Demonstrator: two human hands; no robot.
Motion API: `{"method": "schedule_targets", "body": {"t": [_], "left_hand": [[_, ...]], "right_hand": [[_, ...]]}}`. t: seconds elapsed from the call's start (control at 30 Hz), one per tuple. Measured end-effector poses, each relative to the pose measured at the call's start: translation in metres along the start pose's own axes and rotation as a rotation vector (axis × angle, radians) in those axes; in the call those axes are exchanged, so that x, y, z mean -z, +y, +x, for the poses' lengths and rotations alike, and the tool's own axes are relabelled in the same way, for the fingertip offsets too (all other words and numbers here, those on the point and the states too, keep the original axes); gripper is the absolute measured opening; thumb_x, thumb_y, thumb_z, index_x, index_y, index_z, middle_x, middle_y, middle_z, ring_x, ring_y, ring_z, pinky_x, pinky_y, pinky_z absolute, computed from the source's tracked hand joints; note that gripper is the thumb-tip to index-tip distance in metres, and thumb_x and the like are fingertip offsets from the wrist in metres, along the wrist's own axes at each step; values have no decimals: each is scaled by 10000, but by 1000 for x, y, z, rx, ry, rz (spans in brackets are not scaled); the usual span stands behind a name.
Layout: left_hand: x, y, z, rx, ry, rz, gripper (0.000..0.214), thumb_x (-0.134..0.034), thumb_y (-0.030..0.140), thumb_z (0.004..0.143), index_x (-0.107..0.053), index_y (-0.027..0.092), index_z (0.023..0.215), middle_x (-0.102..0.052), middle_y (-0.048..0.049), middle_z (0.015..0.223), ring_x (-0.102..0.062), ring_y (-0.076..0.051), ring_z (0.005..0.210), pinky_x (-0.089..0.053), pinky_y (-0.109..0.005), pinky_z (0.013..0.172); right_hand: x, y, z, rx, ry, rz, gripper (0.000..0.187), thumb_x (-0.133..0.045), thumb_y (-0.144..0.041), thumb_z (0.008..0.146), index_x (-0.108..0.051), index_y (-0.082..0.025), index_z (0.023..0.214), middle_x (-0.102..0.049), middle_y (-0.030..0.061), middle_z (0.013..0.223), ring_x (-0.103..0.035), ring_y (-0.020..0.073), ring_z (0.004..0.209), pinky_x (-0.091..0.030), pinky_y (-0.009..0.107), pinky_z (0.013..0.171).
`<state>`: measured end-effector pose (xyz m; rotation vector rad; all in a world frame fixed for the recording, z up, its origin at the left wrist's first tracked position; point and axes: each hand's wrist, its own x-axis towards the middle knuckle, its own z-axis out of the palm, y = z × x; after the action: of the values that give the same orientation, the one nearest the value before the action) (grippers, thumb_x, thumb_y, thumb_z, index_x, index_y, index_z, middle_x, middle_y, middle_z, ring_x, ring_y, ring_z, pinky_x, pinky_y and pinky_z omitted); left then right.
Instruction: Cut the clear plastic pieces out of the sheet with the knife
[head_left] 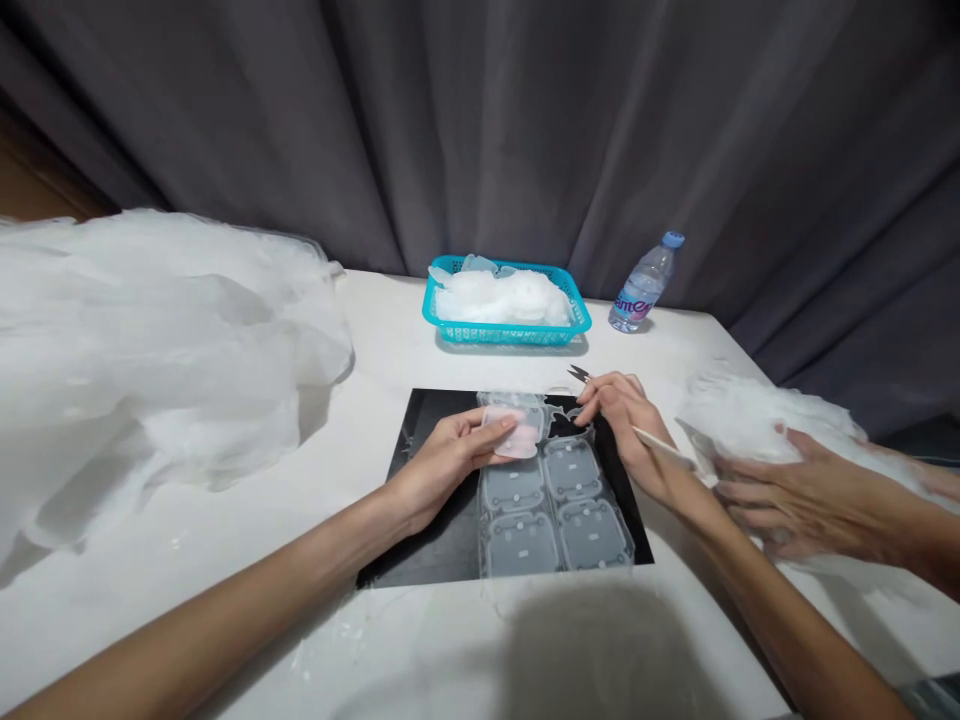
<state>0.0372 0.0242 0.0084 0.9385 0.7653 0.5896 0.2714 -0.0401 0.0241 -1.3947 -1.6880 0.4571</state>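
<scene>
My left hand [457, 445] pinches a small translucent piece of plastic film [521, 437] with rounded corners between thumb and fingers. It is held just above a clear plastic sheet [523, 545] marked with several rounded-square shapes, which lies on a black mat [435, 535]. Near the sheet's upper right corner, my right hand [626, 425] is closed round a pair of small scissors [578, 373]. Their dark pointed tips stick out past the fingers, and a white handle runs back over the wrist. The right fingertips are close to torn, cut-away film edges.
Behind the mat stands a turquoise basket [510, 335] of film pieces, with a water bottle [643, 285] beside it. A large heap of white film [165, 350] covers the left side. On the right, another person's hands [825, 490] hold more white film [772, 415]. A grey curtain [480, 130] hangs behind the table.
</scene>
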Motion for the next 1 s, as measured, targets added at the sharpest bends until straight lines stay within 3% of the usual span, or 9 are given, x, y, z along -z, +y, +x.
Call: {"method": "schedule_targets", "body": {"t": [0.1,0.2,0.33,0.43,0.57,0.67,0.77,0.87,1.0], "left_hand": [[-1,-3,-1,-12,-6,-43,353,-807,400,875,-778,136,1107,-780,-130,1175,-725,-218,1059,-555,-340,1004],[-1,-7,-2,-38,-2,-50,361,-831,381,854,-780,132,1110,-786,-126,1160,-729,-208,1037,-553,-319,991],[0,-12,-1,-43,24,-69,361,-893,330,785,-784,127,1064,-798,-118,1112,-739,-189,969,-555,-298,957],[-2,-15,-1,-29,43,-105,325,-905,313,770,-791,125,1010,-805,-98,1039,-734,-171,936,-560,-279,935],[-13,-15,-8,4,84,-161,283,-914,283,749,-805,122,954,-803,-87,1012,-722,-171,954,-553,-279,969],[-24,-9,-16,25,36,-158,285,-888,305,773,-812,122,977,-800,-100,1041,-712,-190,1001,-536,-286,990],[-25,-3,-20,29,7,-51,332,-861,357,788,-793,134,1025,-794,-94,1052,-705,-200,994,-523,-285,946],[-13,0,-15,28,33,185,342,-838,347,770,-754,148,1035,-779,-66,1014,-691,-197,927,-506,-282,859],[6,-3,-5,-62,11,535,297,-763,345,761,-692,154,977,-725,-35,876,-639,-193,777,-469,-282,715]], "right_hand": [[-13,7,-5,-8,-143,-43,415,-322,-431,1120,-653,-221,985,-661,75,1010,-570,250,1039,-410,445,1011],[-32,6,-12,-83,-233,19,248,-479,-407,1076,-645,-222,1069,-642,54,995,-570,224,949,-456,378,887],[-36,1,-13,-187,-169,145,193,-607,-396,1006,-666,-213,992,-617,15,872,-537,183,799,-438,307,740],[-33,0,-13,-178,-134,176,178,-628,-377,987,-663,-210,936,-638,16,866,-547,177,793,-430,296,731],[-44,7,-14,-144,-88,80,86,-610,-272,962,-628,-211,905,-661,28,904,-583,195,856,-441,311,790],[-52,14,-14,-155,-32,-26,62,-580,-188,901,-577,-214,845,-647,30,862,-592,216,867,-441,327,791],[-38,15,-10,-154,-124,-23,37,-601,-201,880,-603,-210,844,-623,17,834,-559,193,773,-430,305,721],[-8,11,-4,-151,-278,-13,94,-673,-277,890,-681,-203,949,-618,10,836,-519,170,730,-413,286,681],[11,2,13,-138,-201,-11,188,-643,-373,959,-689,-190,961,-634,24,859,-491,158,721,-408,289,690]]}}
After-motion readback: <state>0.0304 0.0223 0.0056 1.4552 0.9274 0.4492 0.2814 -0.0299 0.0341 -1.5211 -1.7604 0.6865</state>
